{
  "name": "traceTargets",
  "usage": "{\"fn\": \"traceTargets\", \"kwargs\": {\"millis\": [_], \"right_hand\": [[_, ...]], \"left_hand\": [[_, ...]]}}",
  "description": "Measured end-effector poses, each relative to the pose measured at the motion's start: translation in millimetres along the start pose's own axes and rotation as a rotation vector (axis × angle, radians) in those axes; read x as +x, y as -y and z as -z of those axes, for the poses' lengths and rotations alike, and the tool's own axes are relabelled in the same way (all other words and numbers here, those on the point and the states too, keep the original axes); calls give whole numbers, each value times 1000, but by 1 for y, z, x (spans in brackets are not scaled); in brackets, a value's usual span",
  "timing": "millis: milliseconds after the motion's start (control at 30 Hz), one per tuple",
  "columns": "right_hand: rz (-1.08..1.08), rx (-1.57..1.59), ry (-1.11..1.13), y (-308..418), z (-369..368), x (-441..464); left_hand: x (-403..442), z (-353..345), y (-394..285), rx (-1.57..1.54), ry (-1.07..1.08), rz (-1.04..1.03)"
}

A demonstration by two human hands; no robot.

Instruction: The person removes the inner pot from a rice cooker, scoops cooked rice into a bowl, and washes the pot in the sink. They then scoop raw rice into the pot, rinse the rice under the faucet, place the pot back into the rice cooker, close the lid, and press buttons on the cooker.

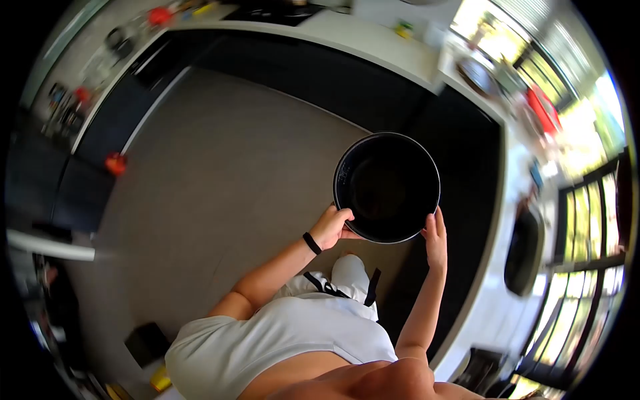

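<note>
A round black inner pot (387,187), like that of a rice cooker, is held up in front of my body over the floor. Pale markings show on its inner wall at the left, and its dark inside holds nothing that I can make out. My left hand (331,227), with a black band at the wrist, grips the lower left rim, thumb over the edge. On the lower right side, my right hand (435,241) is closed against the rim and outer wall. The fingers under the pot are partly hidden.
A white counter (373,43) over dark cabinets runs along the back and right. The sink (525,252) lies in the right counter, near a red item (543,110) by the windows. At the left, an orange-red object (115,163) is by the cabinets. Grey floor (220,167) spreads between.
</note>
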State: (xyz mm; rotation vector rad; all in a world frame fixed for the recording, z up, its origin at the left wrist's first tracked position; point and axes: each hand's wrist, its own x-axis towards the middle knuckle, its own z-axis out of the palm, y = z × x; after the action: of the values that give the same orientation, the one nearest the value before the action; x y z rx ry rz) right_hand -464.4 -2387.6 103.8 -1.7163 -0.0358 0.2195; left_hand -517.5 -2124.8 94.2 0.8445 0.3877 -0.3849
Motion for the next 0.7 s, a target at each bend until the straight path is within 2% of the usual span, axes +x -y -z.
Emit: {"fn": "traceTargets", "kwargs": {"millis": [33,133,167,200,233,267,300,333,367,400,433,467,567,700], "right_hand": [[107,-14,108,15,-39,40],[-62,26,248,17,-137,136],[-49,-4,278,8,-168,177],[54,-4,282,8,-212,219],[14,-140,341,5,-241,253],[-34,-282,391,11,-263,287],[45,-325,410,14,-293,327],[119,-352,423,24,-326,356],[52,-284,504,38,-355,383],[92,-309,601,39,-387,425],[58,-341,647,47,-474,421],[35,-370,690,57,-528,448],[157,-433,870,91,-647,508],[197,-481,1021,107,-792,556]], "left_hand": [[14,25,-20,-32,-48,-35],[32,98,-69,-96,-211,-171],[48,121,-84,-121,-259,-237],[56,143,-120,-142,-324,-268],[66,166,-137,-152,-362,-275],[75,181,-159,-187,-396,-263],[88,196,-185,-186,-443,-303],[97,207,-208,-174,-495,-336],[104,214,-233,-181,-568,-379],[110,222,-261,-191,-647,-414],[79,284,-288,-216,-679,-441],[85,320,-316,-267,-741,-438],[118,403,-355,-454,-864,-466],[130,493,-418,-628,-794,-718]]}}
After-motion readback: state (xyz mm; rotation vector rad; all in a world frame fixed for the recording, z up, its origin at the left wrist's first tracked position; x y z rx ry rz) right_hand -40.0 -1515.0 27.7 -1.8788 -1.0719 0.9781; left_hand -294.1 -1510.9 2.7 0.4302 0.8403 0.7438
